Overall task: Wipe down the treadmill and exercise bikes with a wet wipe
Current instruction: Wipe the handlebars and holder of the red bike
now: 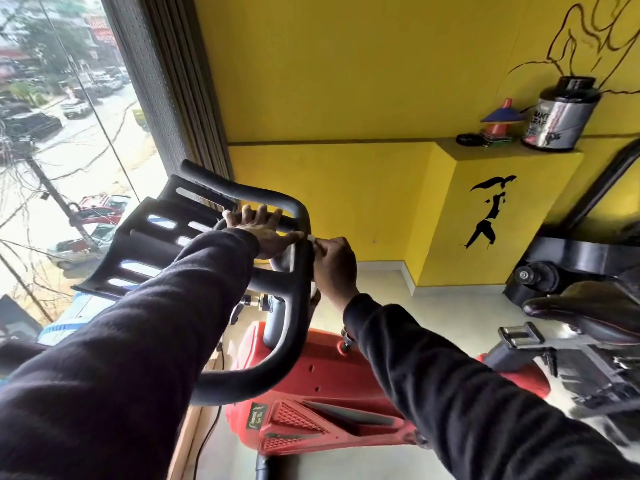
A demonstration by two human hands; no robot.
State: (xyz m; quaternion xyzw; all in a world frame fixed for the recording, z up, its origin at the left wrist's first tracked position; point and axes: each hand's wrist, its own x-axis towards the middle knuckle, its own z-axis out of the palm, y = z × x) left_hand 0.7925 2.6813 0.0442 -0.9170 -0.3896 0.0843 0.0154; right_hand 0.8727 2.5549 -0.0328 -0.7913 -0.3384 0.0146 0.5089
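I am working on the handlebar [277,258] of the red exercise bike [311,393], which is filling the centre and lower middle of the frame. My right hand [334,265] is curling round the right-hand bar just right of centre, and it is pinching the wet wipe [313,242] against that bar; only a small white edge of the wipe is showing above my knuckles and another scrap below them. My left hand [266,230] is lying over the cross bar just left of the right hand, fingers fairly straight and spread over the top, the thumb reaching toward the wipe. It is steadying the bar and gripping nothing.

So I judge that I am in the middle of the bike step, wiping the right arm of the handlebar near its upper bend. The tablet rack [149,237] at the left of the bars, and the long lower loop of bar running toward the bottom centre, are probably waiting their turn.

The next move calls for dragging the wipe along the bar with steady pressure, keeping it wrapped so it is covering the whole round of the tube, and shifting my left hand off any patch I am about to clean. A second bike's saddle [581,306] is sitting at the right edge. No treadmill is showing.
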